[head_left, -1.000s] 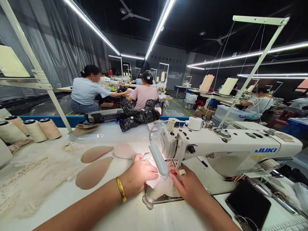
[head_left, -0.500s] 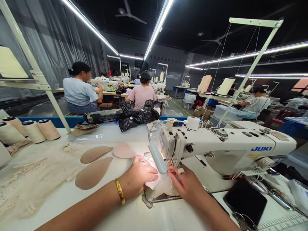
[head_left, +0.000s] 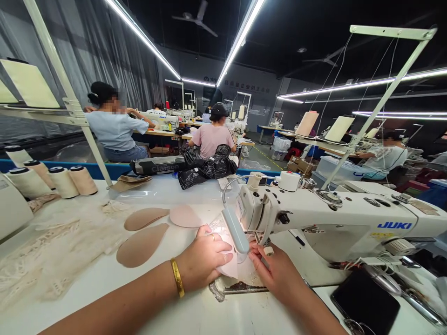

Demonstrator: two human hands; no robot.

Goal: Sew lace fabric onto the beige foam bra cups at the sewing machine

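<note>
Holding pale fabric [head_left: 228, 268] in the left hand [head_left: 203, 258] at the JUKI sewing machine [head_left: 335, 204], with the right hand [head_left: 274, 269] narrowed near the grey lamp [head_left: 236, 231], grip unclear

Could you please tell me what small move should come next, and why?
Perhaps the left hand should ease the pale piece slightly towards the head of the sewing machine: that hand's fingers lie on the piece, beside the grey lamp, and the right hand is just across from it.
</note>
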